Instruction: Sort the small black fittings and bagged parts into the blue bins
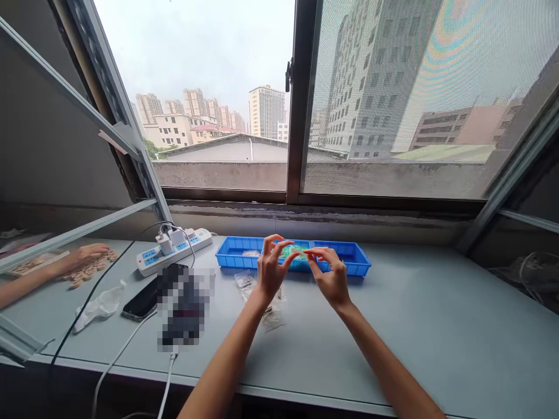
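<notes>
My left hand (271, 269) is raised above the table, thumb and fingers curved in a pinch. Opposite it, my right hand (331, 276) pinches with thumb and index finger. The fingertips of both hands nearly meet around something small and pale, too small to make out. Just behind them is a row of blue plastic trays (223, 260). Green pieces (288, 251) lie in the middle tray, partly hidden by my hands. Below my left hand, small clear plastic bags (271, 319) with little items inside rest on the table.
To the left are a white power strip (174, 253) with plugs, a black phone (138, 299), a blurred-out dark object (186, 317), cables and a crumpled white wrapper (102, 304). At far left, another person's hand (89, 253) touches wooden pieces (82, 279). Metal shelf posts flank the table.
</notes>
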`<state>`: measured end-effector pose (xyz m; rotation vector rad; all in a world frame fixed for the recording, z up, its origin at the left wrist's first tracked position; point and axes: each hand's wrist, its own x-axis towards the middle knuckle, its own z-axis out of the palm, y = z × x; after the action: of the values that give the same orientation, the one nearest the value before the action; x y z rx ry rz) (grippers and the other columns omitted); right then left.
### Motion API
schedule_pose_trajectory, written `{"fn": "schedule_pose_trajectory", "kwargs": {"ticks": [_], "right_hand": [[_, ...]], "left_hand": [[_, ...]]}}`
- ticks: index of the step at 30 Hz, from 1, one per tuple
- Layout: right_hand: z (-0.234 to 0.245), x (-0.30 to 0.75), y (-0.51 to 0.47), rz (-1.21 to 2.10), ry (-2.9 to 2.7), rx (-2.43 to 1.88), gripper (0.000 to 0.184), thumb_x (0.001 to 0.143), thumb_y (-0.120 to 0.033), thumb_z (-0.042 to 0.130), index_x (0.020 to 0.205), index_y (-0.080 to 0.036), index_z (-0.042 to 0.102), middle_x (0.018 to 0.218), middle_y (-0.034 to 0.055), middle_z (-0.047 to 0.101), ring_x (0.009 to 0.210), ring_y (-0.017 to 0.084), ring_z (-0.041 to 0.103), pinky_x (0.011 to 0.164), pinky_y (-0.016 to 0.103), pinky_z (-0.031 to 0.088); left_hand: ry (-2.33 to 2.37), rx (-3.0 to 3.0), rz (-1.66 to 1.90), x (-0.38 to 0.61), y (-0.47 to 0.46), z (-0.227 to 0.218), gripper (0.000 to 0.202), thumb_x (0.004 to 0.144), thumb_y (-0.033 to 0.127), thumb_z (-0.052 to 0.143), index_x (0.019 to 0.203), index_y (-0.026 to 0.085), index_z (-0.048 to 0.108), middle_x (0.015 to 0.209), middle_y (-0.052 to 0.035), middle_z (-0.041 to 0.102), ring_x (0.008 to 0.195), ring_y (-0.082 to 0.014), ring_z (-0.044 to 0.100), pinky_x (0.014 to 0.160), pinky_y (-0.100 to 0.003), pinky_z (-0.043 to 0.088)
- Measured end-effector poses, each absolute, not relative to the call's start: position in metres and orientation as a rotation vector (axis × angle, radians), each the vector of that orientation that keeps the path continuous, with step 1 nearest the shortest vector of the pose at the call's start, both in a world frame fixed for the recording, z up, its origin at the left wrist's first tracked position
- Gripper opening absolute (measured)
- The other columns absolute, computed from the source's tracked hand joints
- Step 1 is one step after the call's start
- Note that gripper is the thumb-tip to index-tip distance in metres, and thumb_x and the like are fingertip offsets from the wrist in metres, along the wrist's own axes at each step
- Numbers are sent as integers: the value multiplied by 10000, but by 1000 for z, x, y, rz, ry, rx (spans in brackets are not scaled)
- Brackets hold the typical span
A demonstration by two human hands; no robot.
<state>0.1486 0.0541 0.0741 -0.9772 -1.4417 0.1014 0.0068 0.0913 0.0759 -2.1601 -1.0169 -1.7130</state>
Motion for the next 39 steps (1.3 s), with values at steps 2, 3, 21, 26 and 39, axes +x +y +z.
{"fn": "schedule_pose_trajectory", "kwargs": {"ticks": [2, 3, 21, 26, 39], "right_hand": [[74, 149, 54, 53, -1482, -959, 188, 869, -331, 535, 807, -244, 689, 826, 52, 669, 805, 224, 594, 710, 356, 486], [73, 150, 53, 20, -1501, -948, 204, 881, -342, 528, 798, -245, 687, 849, 54, 666, 827, 224, 599, 731, 362, 488], [55, 149, 63, 316, -1440, -1219, 241, 795, -345, 490, 914, -190, 630, 831, 65, 703, 634, 182, 637, 513, 277, 484], [53, 136, 53, 356, -1757, -1320, 200, 795, -261, 511, 943, -240, 644, 753, -4, 688, 644, 159, 637, 590, 265, 468], [42, 132, 54, 360, -2128, -1153, 335, 760, -218, 686, 1091, -213, 636, 1077, 53, 679, 998, 218, 599, 857, 362, 435]], "left_hand": [[-986, -2150, -1716, 6, 92, 75, 180, 858, 362, 583, 816, 194, 630, 977, -40, 526, 622, -67, 538, 463, -162, 427], [-966, -2142, -1715, 6, 92, 74, 186, 867, 330, 574, 759, 187, 624, 982, -41, 525, 645, -73, 548, 467, -163, 426], [-1755, -1652, -1716, -19, 112, 72, 251, 823, 355, 579, 679, 169, 664, 888, -86, 591, 802, -214, 587, 710, -333, 465], [-2161, -1360, -1612, -44, 121, 78, 169, 765, 263, 598, 649, 165, 672, 1016, -126, 608, 1002, -329, 525, 859, -488, 394], [-1975, -1521, -1698, -40, 124, 79, 128, 730, 255, 695, 853, 225, 718, 1132, -109, 576, 1086, -318, 476, 906, -466, 367]]}}
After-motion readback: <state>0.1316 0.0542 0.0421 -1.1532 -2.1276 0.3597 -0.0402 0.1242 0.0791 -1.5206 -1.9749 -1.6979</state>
